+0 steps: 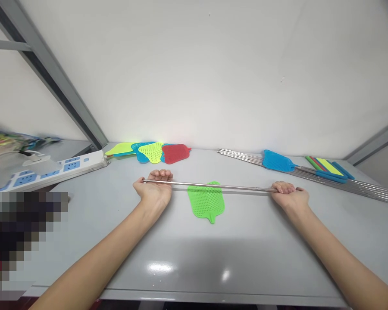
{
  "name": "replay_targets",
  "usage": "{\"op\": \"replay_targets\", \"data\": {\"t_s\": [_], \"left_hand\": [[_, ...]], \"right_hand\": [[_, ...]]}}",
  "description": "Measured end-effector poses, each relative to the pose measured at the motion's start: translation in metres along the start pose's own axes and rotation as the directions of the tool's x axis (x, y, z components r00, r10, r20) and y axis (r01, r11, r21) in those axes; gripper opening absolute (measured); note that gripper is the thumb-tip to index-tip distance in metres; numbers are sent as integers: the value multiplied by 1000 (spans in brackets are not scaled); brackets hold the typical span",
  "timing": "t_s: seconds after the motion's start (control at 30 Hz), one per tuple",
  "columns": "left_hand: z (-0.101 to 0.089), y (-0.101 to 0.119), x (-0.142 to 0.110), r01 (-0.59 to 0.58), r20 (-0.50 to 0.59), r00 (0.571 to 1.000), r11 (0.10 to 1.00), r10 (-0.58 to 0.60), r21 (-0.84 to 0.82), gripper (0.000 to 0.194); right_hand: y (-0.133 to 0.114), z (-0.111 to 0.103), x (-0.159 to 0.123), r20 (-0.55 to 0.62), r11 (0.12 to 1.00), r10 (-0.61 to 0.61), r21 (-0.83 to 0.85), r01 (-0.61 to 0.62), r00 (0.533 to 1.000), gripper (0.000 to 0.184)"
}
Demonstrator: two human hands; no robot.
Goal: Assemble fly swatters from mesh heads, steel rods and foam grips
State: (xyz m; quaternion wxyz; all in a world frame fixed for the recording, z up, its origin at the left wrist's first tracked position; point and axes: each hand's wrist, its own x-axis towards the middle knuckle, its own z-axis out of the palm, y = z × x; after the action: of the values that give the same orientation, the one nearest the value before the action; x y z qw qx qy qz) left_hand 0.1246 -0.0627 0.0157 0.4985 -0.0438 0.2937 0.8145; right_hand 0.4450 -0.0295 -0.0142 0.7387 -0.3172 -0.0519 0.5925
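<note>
Left hand (154,190): palm up, fingers curled around one end of a long thin steel rod (213,186), grasping it.
Right hand (289,196): fingers clenched over the rod's other end.
Rod position: level between both hands, crossing above the top of a flat green perforated plastic fly-swatter head (206,201).
Surface below: pale grey metal table (245,258).
Far left: red perforated plastic swatter head (175,153) overlapping yellow-green and blue heads.
Far right: blue perforated plastic swatter head (277,161) lying on a bundle of loose steel rods (342,183).
Left side: white power strip with blue sockets (61,168), near the table's back corner.
</note>
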Motion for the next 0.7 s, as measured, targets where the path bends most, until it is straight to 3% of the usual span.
{"op": "replay_targets", "data": {"t_s": [0.7], "left_hand": [[-9,-13,-11,116,123,986,993,-114,-11,27]], "right_hand": [[8,3,-6,-81,981,36,195,-20,996,18]]}}
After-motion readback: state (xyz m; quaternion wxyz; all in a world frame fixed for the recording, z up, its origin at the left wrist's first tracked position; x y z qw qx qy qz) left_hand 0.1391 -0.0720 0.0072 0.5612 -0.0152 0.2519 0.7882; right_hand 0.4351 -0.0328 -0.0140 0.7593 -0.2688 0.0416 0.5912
